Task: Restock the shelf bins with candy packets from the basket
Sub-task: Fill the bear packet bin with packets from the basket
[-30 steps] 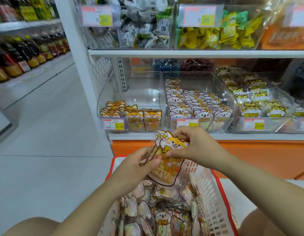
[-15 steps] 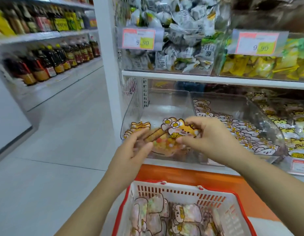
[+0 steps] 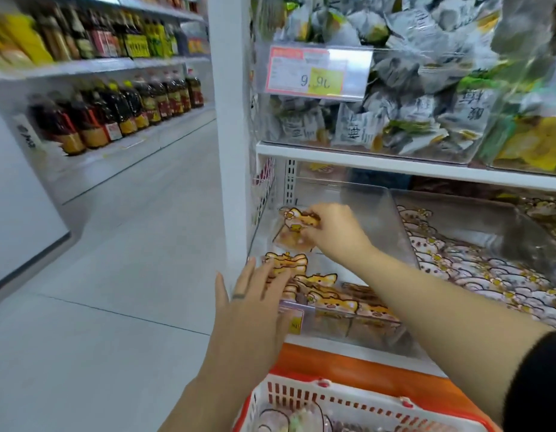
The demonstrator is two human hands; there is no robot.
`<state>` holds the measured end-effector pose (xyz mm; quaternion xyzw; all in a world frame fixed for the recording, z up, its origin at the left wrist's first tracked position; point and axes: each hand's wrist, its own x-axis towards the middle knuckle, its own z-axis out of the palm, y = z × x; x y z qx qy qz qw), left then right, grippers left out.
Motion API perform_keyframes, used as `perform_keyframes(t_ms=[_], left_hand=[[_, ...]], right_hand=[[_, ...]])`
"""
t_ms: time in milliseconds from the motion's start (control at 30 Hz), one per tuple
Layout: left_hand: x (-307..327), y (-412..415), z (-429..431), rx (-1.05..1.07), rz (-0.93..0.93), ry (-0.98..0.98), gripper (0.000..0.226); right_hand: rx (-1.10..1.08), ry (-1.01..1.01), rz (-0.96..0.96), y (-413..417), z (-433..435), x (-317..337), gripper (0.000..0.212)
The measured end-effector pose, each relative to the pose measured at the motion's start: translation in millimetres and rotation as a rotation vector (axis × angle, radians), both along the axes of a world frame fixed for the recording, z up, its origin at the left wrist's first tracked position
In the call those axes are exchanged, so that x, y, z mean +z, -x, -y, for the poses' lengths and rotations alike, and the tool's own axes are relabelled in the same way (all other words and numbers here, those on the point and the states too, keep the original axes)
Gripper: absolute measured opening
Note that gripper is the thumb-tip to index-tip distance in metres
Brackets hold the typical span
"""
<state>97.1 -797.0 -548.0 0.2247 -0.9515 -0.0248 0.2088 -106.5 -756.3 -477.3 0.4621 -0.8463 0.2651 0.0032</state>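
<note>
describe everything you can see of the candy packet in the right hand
The candy packet is a glossy, flat plastic pouch cut in the shape of an orange and white cartoon animal head with a small flower by one ear; its clear lower part shows pale, pinkish sweets. The right hand pinches its top edge, holding it tilted inside the clear bin, above the bin's bare rear floor and behind the row of matching packets. The left hand does not touch it.

Right hand point(image 3: 336, 233) holds an orange cat-faced candy packet point(image 3: 294, 232) inside the clear shelf bin point(image 3: 376, 207); left hand point(image 3: 255, 304), fingers spread, rests on packets at the bin's front. Red basket point(image 3: 301, 397) below.
</note>
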Motion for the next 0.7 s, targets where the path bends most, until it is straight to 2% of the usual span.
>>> perform_keyframes(t_ms=[67,133,167,267,333,400,467,567,700], left_hand=[[-3,0,0,-0.005,-0.033,0.007,0.048],[-5,1,2,-0.010,-0.047,0.024,0.046],[-7,1,4,-0.008,-0.054,0.044,0.045],[-11,2,9,0.003,-0.034,0.038,0.053],[-12,2,10,0.018,-0.033,0.049,0.045],[-12,2,9,0.014,-0.021,0.048,0.046],[-13,1,8,0.011,-0.041,0.067,0.047],[-13,2,7,0.019,-0.060,0.100,0.047],[-15,3,7,0.005,-0.108,0.106,0.046]], right_hand=[[0.052,-0.110,0.084,9,20,-10,0.012],[0.120,-0.231,0.144,17,30,-19,0.025],[0.148,-0.268,0.215,20,31,-23,0.030],[0.197,-0.323,0.496,25,28,-26,0.017],[0.232,-0.344,0.591,29,28,-24,0.029],[0.241,-0.369,0.650,31,29,-24,0.033],[0.270,-0.408,0.683,32,30,-28,0.028],[0.303,-0.429,0.672,29,30,-29,0.021],[0.324,-0.405,0.666,25,30,-21,0.027]])
